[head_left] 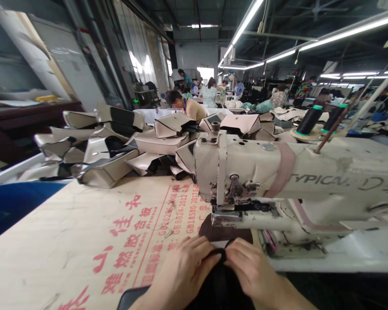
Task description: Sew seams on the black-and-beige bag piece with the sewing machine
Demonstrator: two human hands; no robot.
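Observation:
My left hand (186, 267) and my right hand (254, 269) meet at the near edge of the plywood table (84, 241), both pinching a dark fabric piece (220, 275) with a black strap running down its middle. The piece reaches forward under the head of a cream sewing machine (278, 181), whose needle area (234, 202) sits just beyond my fingertips. The lower part of the piece is hidden by my wrists.
A heap of cream and black bag parts (116, 146) lies at the table's far side. Two black thread cones (308, 120) stand behind the machine. A blue bin (13, 202) is at the left. Other people (187, 105) work at distant tables.

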